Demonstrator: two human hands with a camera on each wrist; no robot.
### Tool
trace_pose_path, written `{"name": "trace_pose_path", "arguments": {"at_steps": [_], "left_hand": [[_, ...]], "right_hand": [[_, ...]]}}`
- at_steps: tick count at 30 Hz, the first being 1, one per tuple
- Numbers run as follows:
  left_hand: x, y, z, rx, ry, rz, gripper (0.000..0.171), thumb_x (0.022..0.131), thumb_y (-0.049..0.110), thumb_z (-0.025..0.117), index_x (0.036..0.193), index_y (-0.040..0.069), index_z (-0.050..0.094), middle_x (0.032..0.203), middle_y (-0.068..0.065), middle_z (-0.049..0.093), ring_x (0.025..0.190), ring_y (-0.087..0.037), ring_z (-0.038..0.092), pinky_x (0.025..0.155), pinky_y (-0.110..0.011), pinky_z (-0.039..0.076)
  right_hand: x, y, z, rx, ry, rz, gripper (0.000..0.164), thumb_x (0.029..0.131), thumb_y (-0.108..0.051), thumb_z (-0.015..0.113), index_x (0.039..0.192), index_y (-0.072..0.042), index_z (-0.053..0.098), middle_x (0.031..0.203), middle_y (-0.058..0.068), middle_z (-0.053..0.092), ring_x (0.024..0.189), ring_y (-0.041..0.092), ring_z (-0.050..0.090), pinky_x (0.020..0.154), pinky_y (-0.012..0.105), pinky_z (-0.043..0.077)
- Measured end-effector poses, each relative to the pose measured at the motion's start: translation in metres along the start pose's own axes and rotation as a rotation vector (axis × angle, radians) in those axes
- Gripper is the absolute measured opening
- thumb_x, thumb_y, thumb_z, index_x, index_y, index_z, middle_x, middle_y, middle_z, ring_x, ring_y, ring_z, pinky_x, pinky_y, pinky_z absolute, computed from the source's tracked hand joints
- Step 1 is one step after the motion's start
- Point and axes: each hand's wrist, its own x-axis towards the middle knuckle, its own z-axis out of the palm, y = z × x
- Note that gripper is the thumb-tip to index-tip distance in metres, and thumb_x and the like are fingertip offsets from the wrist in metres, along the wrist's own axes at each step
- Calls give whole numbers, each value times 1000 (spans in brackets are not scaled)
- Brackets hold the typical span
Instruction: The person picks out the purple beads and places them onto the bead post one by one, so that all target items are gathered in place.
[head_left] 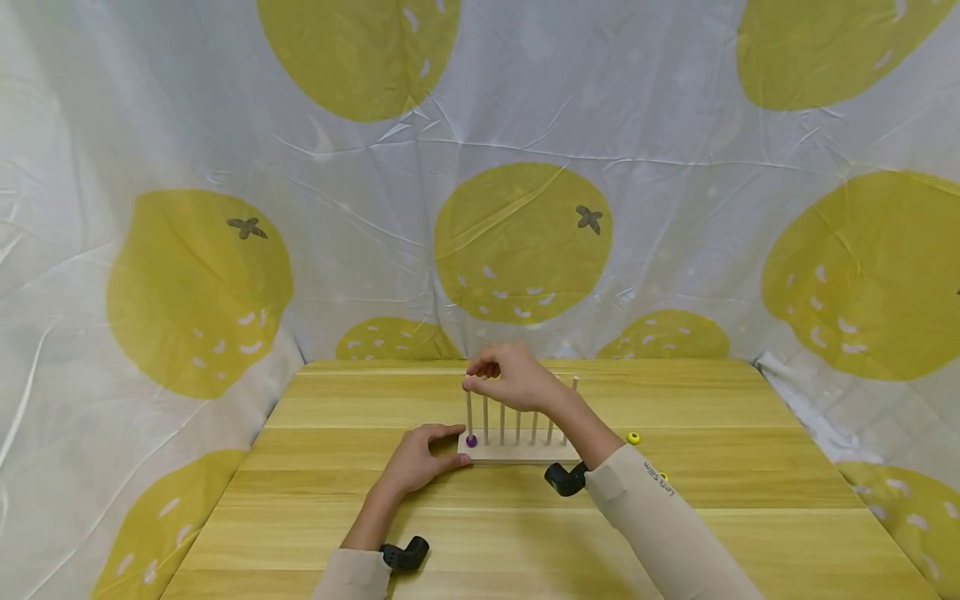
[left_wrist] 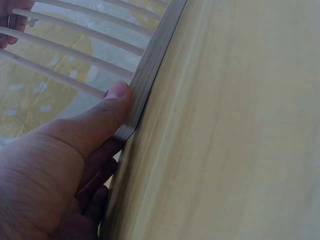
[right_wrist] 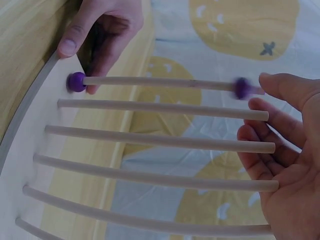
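Note:
A wooden peg stand (head_left: 517, 452) with several upright rods sits on the table. One purple bead (right_wrist: 76, 82) lies at the foot of its leftmost rod (right_wrist: 160, 82). A second purple bead (right_wrist: 242, 88), blurred, is around that same rod near the top. My right hand (head_left: 517, 379) is at the rod's upper end, thumb and fingers apart, just off the second bead in the right wrist view. With thumb and fingers on either side, my left hand (head_left: 416, 458) grips the left end of the stand's base (left_wrist: 150, 65).
To the right of the stand, a yellow bead (head_left: 633, 437) lies on the wooden table (head_left: 300, 500). Another yellow piece (head_left: 663, 477) is partly hidden by my right sleeve. A cloth with yellow fruit prints (head_left: 525, 242) hangs behind the table.

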Motion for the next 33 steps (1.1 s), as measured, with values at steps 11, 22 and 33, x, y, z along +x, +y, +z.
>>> {"name": "trace_pose_path", "arguments": {"at_steps": [11,22,33], "left_hand": [[1,-1,4,1,0,4,57,83,49,85,132,24,72,134,0,70,135,-31,58,115,-56,43],[0,0,4,15,8,-22,57,82,49,85,133,26,72,135,0,69,135,-31,58,115,-56,43],[-1,1,3,10,19,-31,56,81,48,86,132,29,72,135,-1,69,135,-31,57,116,-55,43]], "right_hand": [[-4,2,-3,-21,2,2,23,99,-28,70,113,-11,75,103,-1,73,96,13,65,90,33,56],[-17,3,-16,27,30,15,27,100,-30,69,118,-11,74,110,2,72,100,16,63,96,47,55],[-49,27,-43,80,156,49,26,99,-34,70,119,-18,74,112,-2,71,101,16,64,93,44,56]]}}
